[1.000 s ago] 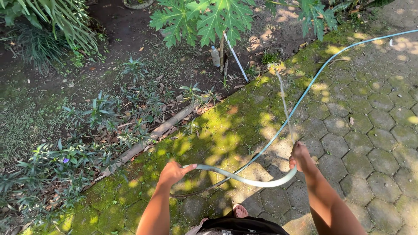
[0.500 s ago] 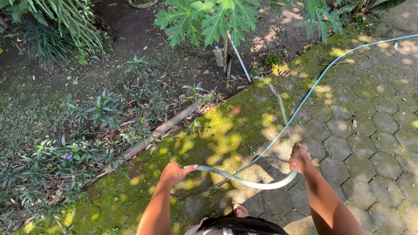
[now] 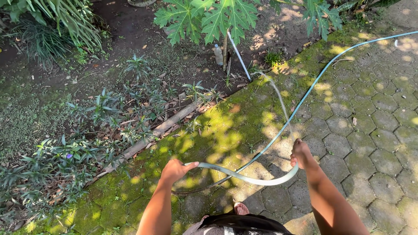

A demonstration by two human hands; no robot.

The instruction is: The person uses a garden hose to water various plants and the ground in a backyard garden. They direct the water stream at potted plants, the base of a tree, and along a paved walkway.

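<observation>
1. Hose (image 3: 244, 177): a pale green garden hose sags in a loop between the two hands, low over the paving, in front of the person's body
2. Right hand (image 3: 300, 154) is closed in a fist around the outlet end of the hose, fingers wrapped tight on it, knuckles toward the camera
3. Water stream (image 3: 281, 102) leaves that fist as a thin arc, rising away from the person and coming down at the mossy edge of the paving, near the foot of the papaya plant (image 3: 209, 17)
4. Left hand (image 3: 174, 170) grips the hose further back along its length; the fingers are curled round it and the forefinger points out along the hose toward the right
5. From the left hand the hose drops to the ground, curves across the hexagonal paving stones (image 3: 370, 130) and runs as a thin blue-green line up to the far right edge of the view
6. Moss (image 3: 217, 126) covers the left part of the paving, dappled with sun patches
7. A log (image 3: 156, 130) lies along the border between the moss and the garden bed, with low leafy plants (image 3: 65, 161) beside it
8. Near the papaya stem stand a white rod (image 3: 238, 56), leaning, and a small clear bottle (image 3: 218, 54)
9. A sandalled foot (image 3: 240, 209) shows between the forearms, on the paving
</observation>
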